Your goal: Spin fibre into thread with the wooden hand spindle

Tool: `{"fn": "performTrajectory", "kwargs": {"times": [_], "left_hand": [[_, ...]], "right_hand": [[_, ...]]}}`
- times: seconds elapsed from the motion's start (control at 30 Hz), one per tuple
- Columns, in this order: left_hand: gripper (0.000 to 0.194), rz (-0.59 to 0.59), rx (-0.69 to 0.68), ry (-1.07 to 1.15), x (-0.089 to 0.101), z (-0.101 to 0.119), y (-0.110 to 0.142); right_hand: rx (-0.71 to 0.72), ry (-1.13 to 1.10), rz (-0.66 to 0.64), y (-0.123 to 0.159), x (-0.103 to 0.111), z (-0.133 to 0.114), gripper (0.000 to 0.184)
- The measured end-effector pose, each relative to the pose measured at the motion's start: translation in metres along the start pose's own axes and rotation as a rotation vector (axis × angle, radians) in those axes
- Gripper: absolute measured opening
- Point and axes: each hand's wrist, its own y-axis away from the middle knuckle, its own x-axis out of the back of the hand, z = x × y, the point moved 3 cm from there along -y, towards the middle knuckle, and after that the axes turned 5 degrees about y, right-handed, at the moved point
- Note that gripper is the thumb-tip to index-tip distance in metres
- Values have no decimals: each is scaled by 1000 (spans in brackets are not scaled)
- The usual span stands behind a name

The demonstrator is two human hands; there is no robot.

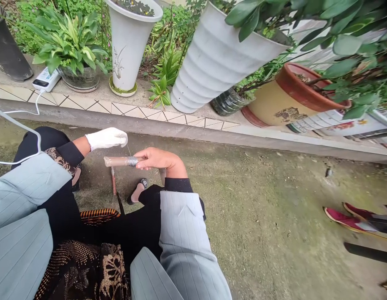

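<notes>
My right hand (157,159) is bare and wrapped round a pale brown rod (116,161), which lies nearly level in front of my knees. Silvery wire (131,161) is wound round the rod just beside my fingers. A thin free strand rises from this winding to my left hand (107,137). That hand wears a white glove, and its curled fingertips pinch the strand above the rod. My fingers partly cover the rod's right part.
On the ground between my feet lies a tool with a reddish-brown handle (114,181). A tiled ledge (131,110) runs ahead, bearing several potted plants and a white device (46,79) with a cable. Another person's red shoes (346,220) are at right.
</notes>
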Motion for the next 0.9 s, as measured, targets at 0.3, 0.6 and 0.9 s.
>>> {"fn": "performTrajectory", "kwargs": {"times": [0.3,0.6,0.9], "left_hand": [[34,-252,20,149,-33,7,3],[28,-267,-60,7,-19,25,9],[38,-94,21,280,-20,0,3]], "right_hand": [[68,-203,770,4,34,9,40],[-406,347,20,-11,9,26,17],[299,-357,614,24,33,-3,36]]}}
